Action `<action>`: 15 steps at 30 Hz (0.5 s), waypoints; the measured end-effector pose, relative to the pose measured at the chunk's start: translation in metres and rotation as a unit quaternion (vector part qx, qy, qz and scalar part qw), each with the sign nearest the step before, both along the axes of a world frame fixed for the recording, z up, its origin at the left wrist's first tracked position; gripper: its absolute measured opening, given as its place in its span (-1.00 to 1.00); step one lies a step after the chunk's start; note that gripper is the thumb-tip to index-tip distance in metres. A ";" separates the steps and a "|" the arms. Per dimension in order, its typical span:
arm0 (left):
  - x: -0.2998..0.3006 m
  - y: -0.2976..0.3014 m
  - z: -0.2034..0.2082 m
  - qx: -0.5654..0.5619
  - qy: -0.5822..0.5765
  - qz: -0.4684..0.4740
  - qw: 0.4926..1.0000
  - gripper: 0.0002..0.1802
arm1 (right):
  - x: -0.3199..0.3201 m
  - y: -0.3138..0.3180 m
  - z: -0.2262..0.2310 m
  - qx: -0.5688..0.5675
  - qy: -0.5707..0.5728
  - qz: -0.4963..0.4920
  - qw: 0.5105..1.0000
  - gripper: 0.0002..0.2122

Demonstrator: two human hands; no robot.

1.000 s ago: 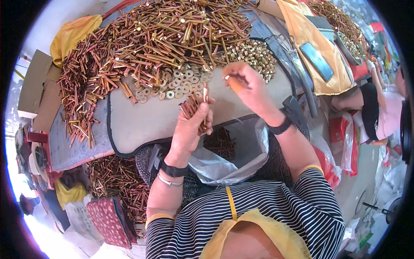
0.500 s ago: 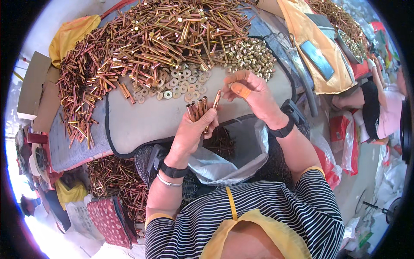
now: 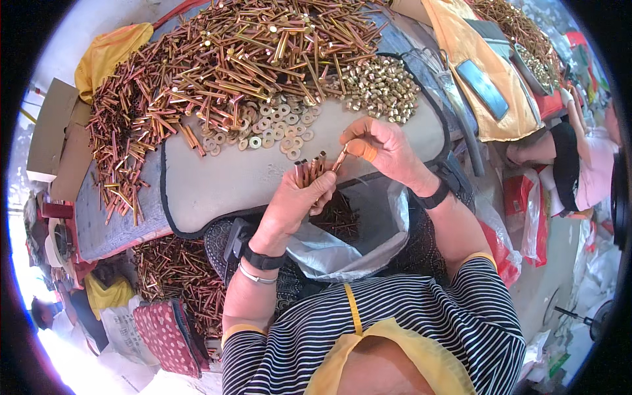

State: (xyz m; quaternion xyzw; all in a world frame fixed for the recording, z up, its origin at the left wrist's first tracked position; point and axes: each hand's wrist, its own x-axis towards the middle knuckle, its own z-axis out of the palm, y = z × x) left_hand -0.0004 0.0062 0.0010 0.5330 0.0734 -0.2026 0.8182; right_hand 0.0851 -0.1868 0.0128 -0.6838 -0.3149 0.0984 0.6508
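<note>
My left hand [image 3: 294, 201] is closed around several copper-coloured expansion bolts [image 3: 308, 170], their tube-like ends pointing up past my fingers. One expansion bolt [image 3: 340, 160] leans apart from the bunch, its lower part in my left hand. My right hand [image 3: 385, 153], with orange covering on its thumb and finger, pinches this bolt's upper end; the tip is hidden by the fingers. Just beyond my hands, flat ring washers [image 3: 289, 125] lie on the grey mat [image 3: 224, 184]. Small brassy nuts [image 3: 382, 89] are heaped behind my right hand.
A large pile of long bolts [image 3: 230, 59] covers the table's far side. Below my hands an open whitish sack [image 3: 329, 257] lies over my lap. More bolts [image 3: 178, 283] sit at lower left. A phone [image 3: 482, 89] rests on yellow cloth at right, near another person [image 3: 592, 164].
My right hand has moved slightly down and its fingers have closed on the separate bolt's upper end. That bolt and the bunch in my left hand have shifted slightly right.
</note>
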 end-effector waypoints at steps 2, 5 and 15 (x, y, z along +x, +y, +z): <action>0.001 -0.004 -0.010 0.209 -0.130 0.036 0.969 -0.83 | 0.001 0.002 0.001 -0.020 -0.004 -0.010 1.000 -0.89; -0.001 -0.012 -0.004 0.414 -0.341 0.087 0.840 -0.82 | 0.004 0.004 -0.010 -0.167 -0.247 -0.130 0.946 -0.80; -0.003 -0.007 -0.002 0.338 -0.235 0.049 0.910 -0.84 | 0.000 0.006 -0.015 -0.018 -0.085 -0.111 0.990 -0.69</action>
